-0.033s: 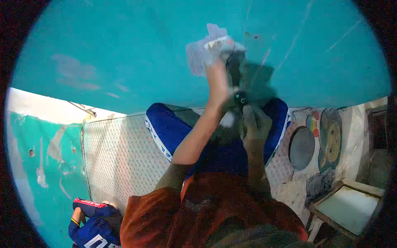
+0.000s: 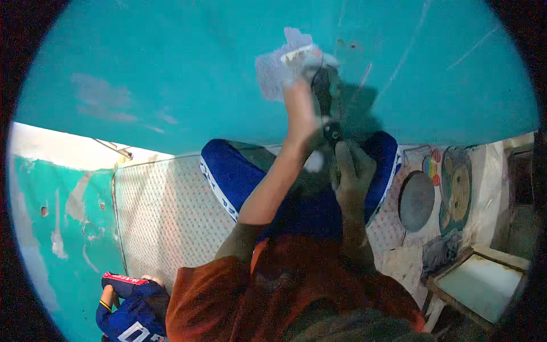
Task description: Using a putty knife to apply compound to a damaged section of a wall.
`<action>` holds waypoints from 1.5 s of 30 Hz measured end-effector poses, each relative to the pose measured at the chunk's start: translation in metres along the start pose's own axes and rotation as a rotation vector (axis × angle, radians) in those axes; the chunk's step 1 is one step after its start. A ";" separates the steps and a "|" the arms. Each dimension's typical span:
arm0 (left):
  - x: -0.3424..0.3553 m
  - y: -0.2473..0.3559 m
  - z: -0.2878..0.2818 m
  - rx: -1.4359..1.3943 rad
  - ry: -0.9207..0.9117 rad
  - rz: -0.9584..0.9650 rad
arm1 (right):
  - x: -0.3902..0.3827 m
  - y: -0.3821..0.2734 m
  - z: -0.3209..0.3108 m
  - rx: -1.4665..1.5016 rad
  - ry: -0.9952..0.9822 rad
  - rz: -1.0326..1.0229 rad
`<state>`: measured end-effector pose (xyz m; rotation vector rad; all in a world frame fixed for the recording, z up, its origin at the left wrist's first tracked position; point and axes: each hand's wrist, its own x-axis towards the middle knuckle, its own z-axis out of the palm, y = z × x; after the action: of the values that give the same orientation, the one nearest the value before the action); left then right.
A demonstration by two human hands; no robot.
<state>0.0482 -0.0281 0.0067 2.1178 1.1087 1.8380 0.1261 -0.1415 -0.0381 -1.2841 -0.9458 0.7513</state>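
Note:
A long black hand-held tool point(image 2: 322, 94) reaches up to a teal wall point(image 2: 188, 62). Its pale head point(image 2: 319, 60) is blurred and sits at the right edge of a bare whitish patch point(image 2: 269, 74) in the paint. My left hand point(image 2: 299, 102) is closed along the left side of the tool, close behind the head; its fingertips are smeared. Lower down, my right hand point(image 2: 353, 165) is wrapped round the tool's rear end, just below a round black part point(image 2: 331, 131). The exact kind of tool cannot be made out.
My bent knees in blue trousers point(image 2: 231, 171) flank the tool on a dotted mat point(image 2: 154, 211). To the right are a round grey disc point(image 2: 416, 202), a bear-shaped mat point(image 2: 457, 188) and a wooden-framed table point(image 2: 481, 285). Another person point(image 2: 134, 308) is at lower left.
The view has shifted very slightly. Both hands and the tool stay in nearly the same place against the wall, and the other person has barely moved.

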 end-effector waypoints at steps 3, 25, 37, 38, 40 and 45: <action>-0.006 0.008 0.006 -0.801 0.096 -0.854 | -0.002 0.001 0.000 0.178 -0.103 0.125; -0.002 0.006 0.010 -1.121 0.095 -0.949 | 0.006 -0.014 -0.004 0.096 -0.145 0.006; 0.011 0.007 0.008 -1.304 0.079 -0.876 | 0.004 -0.016 0.000 0.159 -0.050 0.067; 0.008 0.007 0.008 -1.301 0.083 -0.885 | 0.005 -0.024 0.000 0.148 -0.080 0.093; 0.013 0.006 0.014 -1.254 0.146 -0.909 | 0.006 -0.028 -0.001 0.137 -0.109 0.097; 0.022 0.023 0.003 -1.140 0.108 -0.844 | 0.010 0.009 -0.010 -0.339 -0.083 -0.287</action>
<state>0.0608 -0.0303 0.0360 0.7457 0.5355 1.5174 0.1398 -0.1360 -0.0462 -1.3749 -1.3344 0.4334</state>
